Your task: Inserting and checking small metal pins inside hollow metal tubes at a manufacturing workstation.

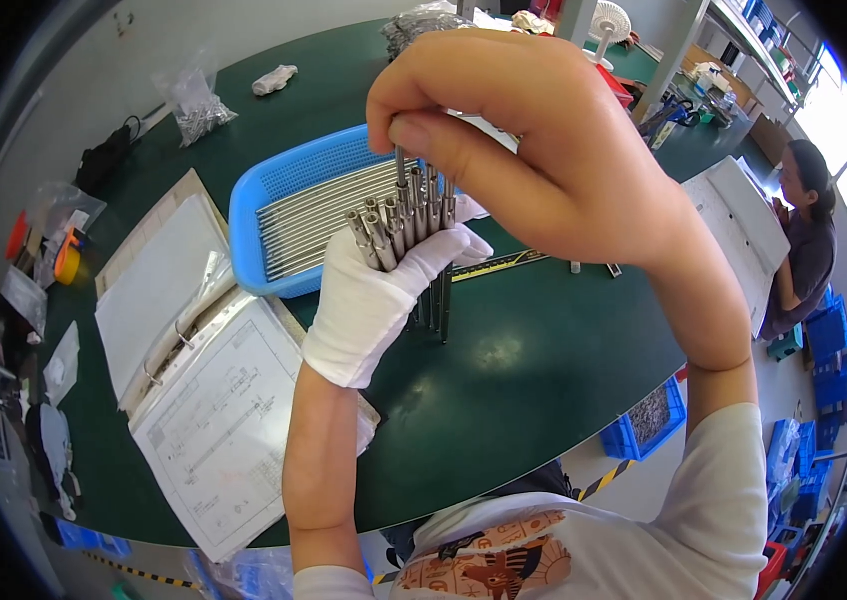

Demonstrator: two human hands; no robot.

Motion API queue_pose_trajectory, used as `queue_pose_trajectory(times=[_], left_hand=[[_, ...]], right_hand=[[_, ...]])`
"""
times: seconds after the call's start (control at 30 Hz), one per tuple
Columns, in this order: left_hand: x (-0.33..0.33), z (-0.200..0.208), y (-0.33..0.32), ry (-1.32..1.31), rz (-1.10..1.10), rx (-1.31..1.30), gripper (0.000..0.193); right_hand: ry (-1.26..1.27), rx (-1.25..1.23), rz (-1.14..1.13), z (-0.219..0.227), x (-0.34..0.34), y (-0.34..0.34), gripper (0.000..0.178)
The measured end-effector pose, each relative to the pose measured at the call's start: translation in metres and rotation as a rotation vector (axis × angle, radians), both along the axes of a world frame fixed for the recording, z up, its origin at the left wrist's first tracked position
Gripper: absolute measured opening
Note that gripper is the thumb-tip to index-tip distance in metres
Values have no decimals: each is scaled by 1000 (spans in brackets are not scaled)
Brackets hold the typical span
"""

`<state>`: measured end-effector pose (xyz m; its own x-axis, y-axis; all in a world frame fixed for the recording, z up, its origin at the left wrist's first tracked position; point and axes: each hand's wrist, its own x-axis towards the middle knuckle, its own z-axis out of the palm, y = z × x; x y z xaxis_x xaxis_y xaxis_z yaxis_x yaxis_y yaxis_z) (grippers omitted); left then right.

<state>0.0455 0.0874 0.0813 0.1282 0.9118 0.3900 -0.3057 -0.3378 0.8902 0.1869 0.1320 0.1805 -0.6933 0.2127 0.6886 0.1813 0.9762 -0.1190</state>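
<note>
My left hand (364,305), in a white glove, is closed around an upright bundle of slim metal tubes (394,228). Their open ends point up, and their lower ends hang below the glove over the table. Above the bundle, my bare right hand (544,150) pinches a thin metal rod (401,168) between thumb and forefinger. The rod's lower end meets the top of one tube; whether it sits inside cannot be made out. Just behind, a blue plastic basket (247,240) holds a row of long, shiny metal rods (314,220).
An open ring binder with a drawing sheet (224,430) lies at the left on the green table (524,370). A yellow tape measure (504,262) lies behind my hands. Bagged metal parts (204,115) stand at the back. A co-worker (809,235) sits at the right.
</note>
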Motion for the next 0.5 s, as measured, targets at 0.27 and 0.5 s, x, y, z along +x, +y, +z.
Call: queue_pose_trajectory(times=[0.27,0.5], left_hand=[[-2,-2,2,20,-47,-91,23],[-2,0,1,29,2,-28,24]], right_hand=[[12,-61,-17,3,0,-2,9],[-16,1,-6,3,-1,-2,9]])
